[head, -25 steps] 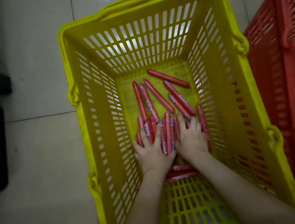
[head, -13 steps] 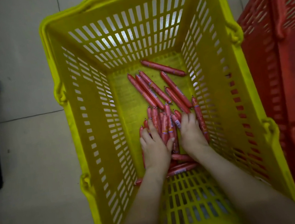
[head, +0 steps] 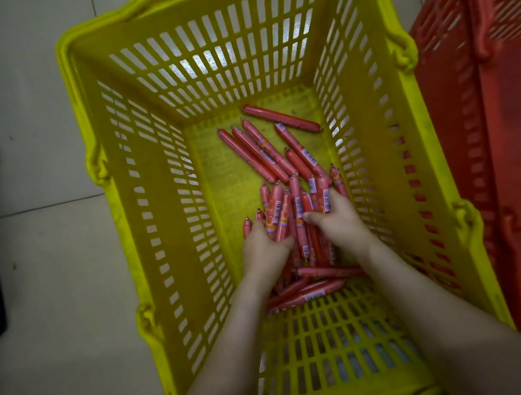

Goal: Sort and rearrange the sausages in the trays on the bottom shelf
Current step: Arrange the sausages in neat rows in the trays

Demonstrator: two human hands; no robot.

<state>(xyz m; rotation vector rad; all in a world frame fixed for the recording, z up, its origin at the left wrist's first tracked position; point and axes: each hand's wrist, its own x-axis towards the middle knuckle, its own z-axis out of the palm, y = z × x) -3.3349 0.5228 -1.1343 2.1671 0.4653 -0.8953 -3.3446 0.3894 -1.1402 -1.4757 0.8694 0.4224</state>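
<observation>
Dim overall, dark left edge, wide-angle bowing at edges, slightly soft focus

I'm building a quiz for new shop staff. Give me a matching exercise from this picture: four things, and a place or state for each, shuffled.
Things:
1 yellow crate
2 red crate
3 sausage bundle
4 lone sausage

Places or states:
A lies crosswise by the far wall
B gripped by the left hand and right hand
C stands on the right
D holds the sausages

Pairs: 1-D, 2-C, 3-B, 4-A
</observation>
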